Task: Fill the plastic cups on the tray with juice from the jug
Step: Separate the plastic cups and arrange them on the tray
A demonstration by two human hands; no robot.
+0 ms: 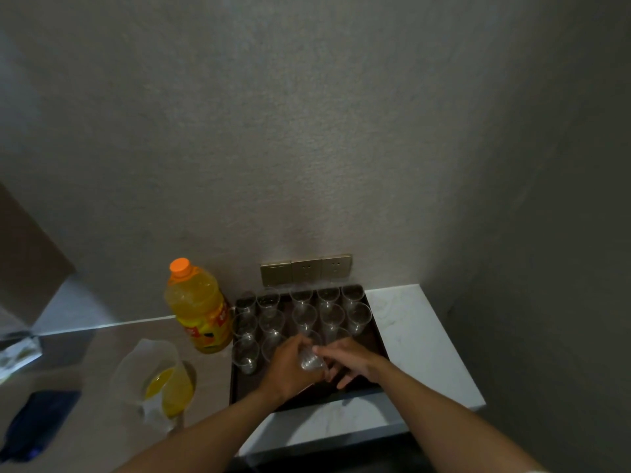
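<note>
A dark tray lies on the counter against the wall, holding several clear plastic cups that stand upright in rows and look empty. Over the tray's near part both my hands meet on one clear cup, tilted on its side. My left hand grips it from the left, and my right hand pinches its bottom end from the right. Left of the tray stands a translucent jug with a little yellow juice at its bottom.
A large juice bottle with an orange cap stands between jug and tray. Wall sockets sit just behind the tray. A dark blue object and a crumpled wrapper lie at the far left. The white counter edge runs right of the tray.
</note>
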